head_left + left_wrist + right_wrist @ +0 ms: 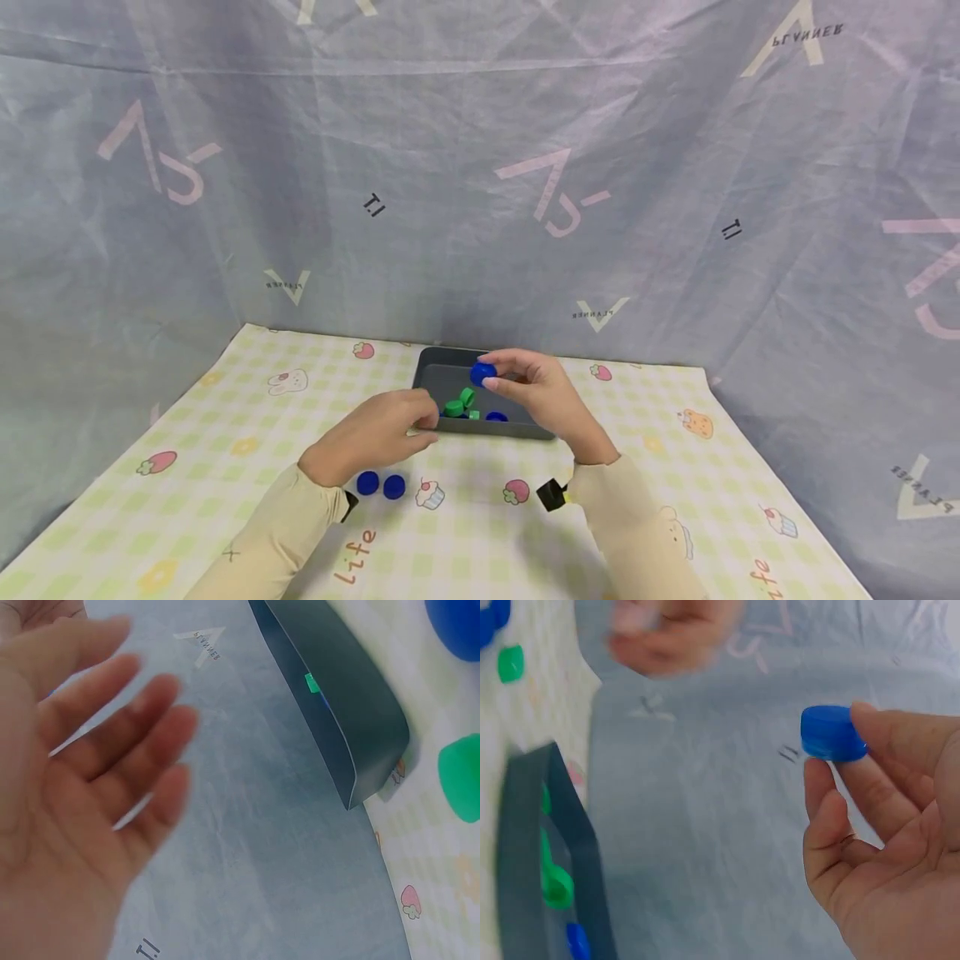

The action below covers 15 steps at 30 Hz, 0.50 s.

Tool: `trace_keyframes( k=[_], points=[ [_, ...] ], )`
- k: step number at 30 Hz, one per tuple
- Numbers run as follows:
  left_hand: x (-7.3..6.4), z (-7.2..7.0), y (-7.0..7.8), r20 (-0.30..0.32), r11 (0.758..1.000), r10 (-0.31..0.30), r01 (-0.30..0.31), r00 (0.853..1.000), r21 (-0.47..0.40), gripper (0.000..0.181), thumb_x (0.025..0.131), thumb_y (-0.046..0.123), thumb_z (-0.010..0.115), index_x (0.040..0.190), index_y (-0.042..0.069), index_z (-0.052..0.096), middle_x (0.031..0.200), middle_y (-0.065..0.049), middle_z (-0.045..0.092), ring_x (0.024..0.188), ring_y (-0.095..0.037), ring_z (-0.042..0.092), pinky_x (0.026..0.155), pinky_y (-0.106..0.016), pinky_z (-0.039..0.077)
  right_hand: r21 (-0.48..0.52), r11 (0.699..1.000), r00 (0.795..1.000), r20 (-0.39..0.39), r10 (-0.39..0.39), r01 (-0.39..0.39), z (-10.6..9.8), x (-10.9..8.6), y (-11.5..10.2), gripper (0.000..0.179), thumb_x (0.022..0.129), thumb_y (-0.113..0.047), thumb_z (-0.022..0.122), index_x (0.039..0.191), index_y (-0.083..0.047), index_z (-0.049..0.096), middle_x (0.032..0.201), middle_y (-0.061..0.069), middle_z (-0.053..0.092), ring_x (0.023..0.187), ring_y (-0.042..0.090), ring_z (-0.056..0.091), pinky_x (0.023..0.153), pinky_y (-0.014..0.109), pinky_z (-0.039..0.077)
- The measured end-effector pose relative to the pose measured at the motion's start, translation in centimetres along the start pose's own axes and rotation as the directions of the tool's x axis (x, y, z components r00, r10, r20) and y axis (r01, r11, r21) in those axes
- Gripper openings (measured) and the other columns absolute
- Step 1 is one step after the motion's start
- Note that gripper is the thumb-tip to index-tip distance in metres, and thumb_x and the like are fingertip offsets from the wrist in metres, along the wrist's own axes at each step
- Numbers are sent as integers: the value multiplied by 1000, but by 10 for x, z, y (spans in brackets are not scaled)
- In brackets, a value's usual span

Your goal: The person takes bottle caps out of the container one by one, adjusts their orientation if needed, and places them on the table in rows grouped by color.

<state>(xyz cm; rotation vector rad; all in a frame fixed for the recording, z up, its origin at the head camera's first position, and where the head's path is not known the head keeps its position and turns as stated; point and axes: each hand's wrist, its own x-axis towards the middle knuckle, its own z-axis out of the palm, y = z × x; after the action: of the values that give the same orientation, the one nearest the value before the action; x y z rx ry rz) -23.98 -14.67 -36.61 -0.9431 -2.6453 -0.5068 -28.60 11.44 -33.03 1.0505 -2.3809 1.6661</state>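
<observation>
Grey backdrop cloth (pixel 450 275) hanging behind and along both sides, creased, printed with pale pink and cream shapes and small black lettering, partly mirrored. Below, a counter (pixel 450 542) under a green-and-white checked cover with strawberries, cupcakes and animal faces. Toward the far edge, a shallow dark grey tray (pixel 510 429), with green caps (pixel 453 408) and a blue piece (pixel 497 417) inside near the front wall. Beige sleeves (pixel 277 517) on both forearms. Left hand (pixel 382 429) at the tray's front left corner, fingers loosely bent and a little apart, holding nothing; contact with the rim impossible to tell. Right hand (pixel 543 396) above the tray, thumb and fingers pinching a blue cap (pixel 482 375) by its edge, well clear of the tray's floor. By judgement, step in hand: holding up one cap over the tray; for the next move, probably a steady pinch and enough height over the walls. Near the left wrist, two blue caps (pixel 393 487) side by side on the counter, plus a green cap (pixel 463 778) in the left wrist view.
</observation>
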Motion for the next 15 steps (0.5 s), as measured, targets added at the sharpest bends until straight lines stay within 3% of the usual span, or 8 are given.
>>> trace_keyframes(
  k=[3, 7, 11, 15],
  points=[
    [0, 0, 0, -137, 997, 78, -77, 987, 13, 20, 87, 23, 79, 102, 20, 65, 94, 10, 61, 81, -4, 57, 75, -27, 51, 27, 999, 999, 33, 18, -19, 13, -1, 3, 26, 93, -11, 71, 119, -9, 69, 98, 10, 69, 78, 18, 65, 62, 27, 50],
    [2, -2, 1, -274, 986, 168, -165, 947, 34, 34, 86, 22, 81, 113, 16, 62, 103, 8, 61, 87, -4, 57, 78, -28, 52, 130, 991, 995, 90, 32, -44, 26, -2, 7, 27, 92, -6, 70, 119, -6, 66, 101, 14, 68, 87, 27, 68, 73, 30, 56],
    [4, -3, 3, -339, 973, 231, -227, 912, 51, 39, 85, 20, 81, 118, 14, 61, 108, 5, 62, 90, -7, 57, 79, -28, 52, 253, 965, 991, 134, 29, -63, 35, -3, 10, 28, 92, -4, 71, 118, -1, 62, 104, 14, 67, 91, 29, 67, 81, 32, 57],
    [5, -3, 4, -357, 966, 259, -250, 897, 73, 38, 83, 18, 83, 115, 11, 64, 109, 2, 63, 93, -11, 60, 82, -30, 53, 314, 946, 987, 158, 31, -80, 42, -2, 12, 30, 91, -2, 71, 117, 2, 59, 101, 9, 65, 88, 19, 67, 79, 31, 57]
  ],
)
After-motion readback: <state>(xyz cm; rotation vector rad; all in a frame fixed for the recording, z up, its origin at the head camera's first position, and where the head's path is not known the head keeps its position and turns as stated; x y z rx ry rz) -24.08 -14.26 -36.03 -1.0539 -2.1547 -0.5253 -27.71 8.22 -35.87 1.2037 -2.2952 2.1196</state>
